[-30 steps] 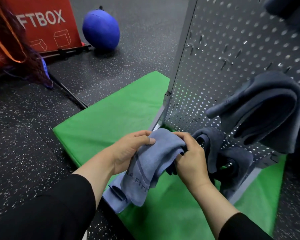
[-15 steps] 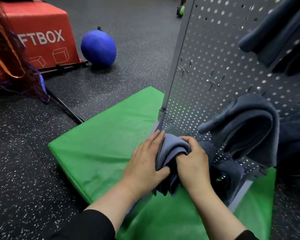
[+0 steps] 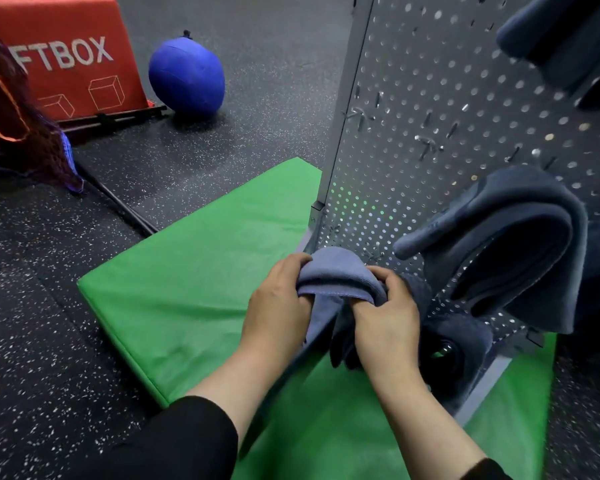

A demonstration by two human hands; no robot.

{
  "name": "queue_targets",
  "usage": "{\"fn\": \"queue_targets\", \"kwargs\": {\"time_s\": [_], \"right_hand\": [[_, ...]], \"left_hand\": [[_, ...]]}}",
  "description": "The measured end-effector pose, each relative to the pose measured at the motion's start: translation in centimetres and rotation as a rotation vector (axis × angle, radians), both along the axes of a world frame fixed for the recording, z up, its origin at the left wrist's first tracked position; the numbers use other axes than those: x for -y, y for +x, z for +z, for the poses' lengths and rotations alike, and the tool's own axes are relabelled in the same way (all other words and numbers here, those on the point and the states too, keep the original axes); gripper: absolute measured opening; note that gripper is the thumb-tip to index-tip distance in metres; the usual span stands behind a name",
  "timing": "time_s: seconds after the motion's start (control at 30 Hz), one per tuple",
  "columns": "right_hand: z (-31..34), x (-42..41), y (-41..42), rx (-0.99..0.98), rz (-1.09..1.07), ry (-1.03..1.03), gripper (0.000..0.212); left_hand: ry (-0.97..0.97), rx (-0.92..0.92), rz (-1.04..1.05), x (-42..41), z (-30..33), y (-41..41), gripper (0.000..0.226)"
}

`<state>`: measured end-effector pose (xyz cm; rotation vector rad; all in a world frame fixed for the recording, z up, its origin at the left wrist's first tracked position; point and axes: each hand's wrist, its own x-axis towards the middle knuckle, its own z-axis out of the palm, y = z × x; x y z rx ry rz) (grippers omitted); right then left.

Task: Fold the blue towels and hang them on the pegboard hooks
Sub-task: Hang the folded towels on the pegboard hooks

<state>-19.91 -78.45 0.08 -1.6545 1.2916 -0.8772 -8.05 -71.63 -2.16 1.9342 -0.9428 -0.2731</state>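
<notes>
Head: towel (image 3: 333,275) between gripping hands (image 3: 329,317)

White capitals reading "FTBOX" stood on the side of the red box (image 3: 70,60), their start cut off at the left. Two white outline cube drawings sat beneath them

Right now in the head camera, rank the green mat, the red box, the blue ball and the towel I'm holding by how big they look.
1. green mat, largest by far.
2. red box, cut off by the frame edge.
3 and 4. blue ball and light blue towel look about alike; the towel is nearer and partly hidden by both hands, so no ranking.
</notes>
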Motion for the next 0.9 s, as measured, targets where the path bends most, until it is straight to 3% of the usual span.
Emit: {"fn": "queue_targets", "kwargs": {"time_s": [0.3,0.53,0.67,0.77,0.9], "right_hand": [[-3.0,1.2,0.4,-0.021,-0.069,-0.129,0.056],[-3.7,3.2,1.5,0.019,-0.185,-0.202,0.047],[-3.8,3.7,2.1,0.004,-0.207,-0.196,0.051],[-3.9,3.5,2.6,0.007,-0.194,-0.207,0.055],[-4.4,3.6,2.9,-0.007,-0.159,-0.283,0.059]], "left_hand": [[-0.009,-0.182,-0.035,5.5,-1.0,0.3,0.052],[0.045,-0.150,-0.009,7.9,-2.3,0.1,0.064],[0.122,-0.025,0.001,8.4,-2.5,-0.3,0.063],[0.151,-0.086,-0.070,8.2,-3.1,-1.1,0.071],[0.160,-0.121,-0.131,8.8,-3.8,-1.3,0.051]]}}
